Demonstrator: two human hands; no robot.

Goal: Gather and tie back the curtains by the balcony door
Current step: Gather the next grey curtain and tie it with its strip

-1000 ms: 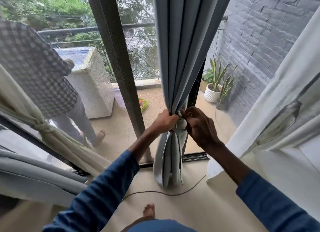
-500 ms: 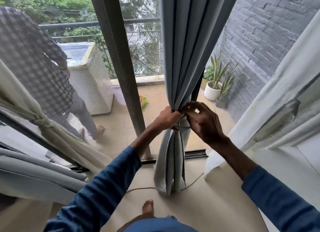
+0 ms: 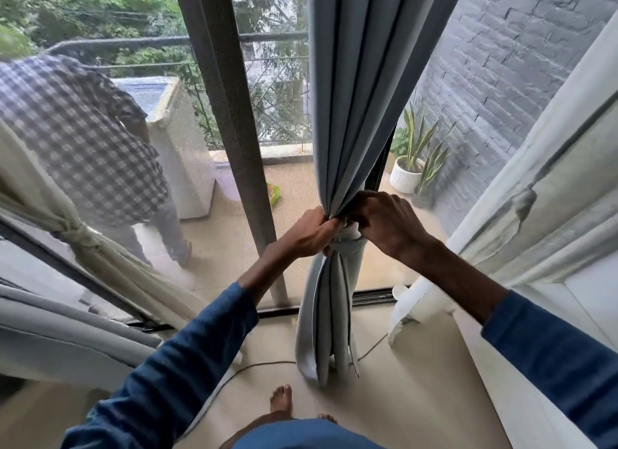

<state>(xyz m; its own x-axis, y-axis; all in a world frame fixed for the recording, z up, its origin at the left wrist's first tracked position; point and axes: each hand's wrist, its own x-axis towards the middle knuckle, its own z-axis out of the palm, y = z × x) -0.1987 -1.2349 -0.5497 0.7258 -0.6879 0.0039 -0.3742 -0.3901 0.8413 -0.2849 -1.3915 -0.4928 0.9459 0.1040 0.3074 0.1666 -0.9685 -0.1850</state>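
Observation:
A grey-blue curtain (image 3: pixel 354 97) hangs in front of the balcony door, gathered into a tight bundle at waist height. My left hand (image 3: pixel 309 232) grips the gathered folds from the left. My right hand (image 3: pixel 384 222) pinches the same spot from the right, its fingers on the pale band wrapped round the bundle. Below my hands the curtain's tail (image 3: pixel 326 314) hangs to the floor. At the left a cream curtain (image 3: pixel 77 234) is knotted and pulled aside. A white curtain (image 3: pixel 535 197) hangs loose at the right.
A dark door post (image 3: pixel 230 124) stands just left of the grey curtain. A person in a checked shirt (image 3: pixel 77 140) stands on the balcony behind the glass. A potted plant (image 3: pixel 409 170) sits by the brick wall. A thin cable (image 3: pixel 254 366) lies on the floor near my bare foot (image 3: pixel 281 398).
My view has shifted slightly. Both hands stay on the gathered curtain, with the right hand's fingers reworking the wrap. The person outside has moved a little to the right.

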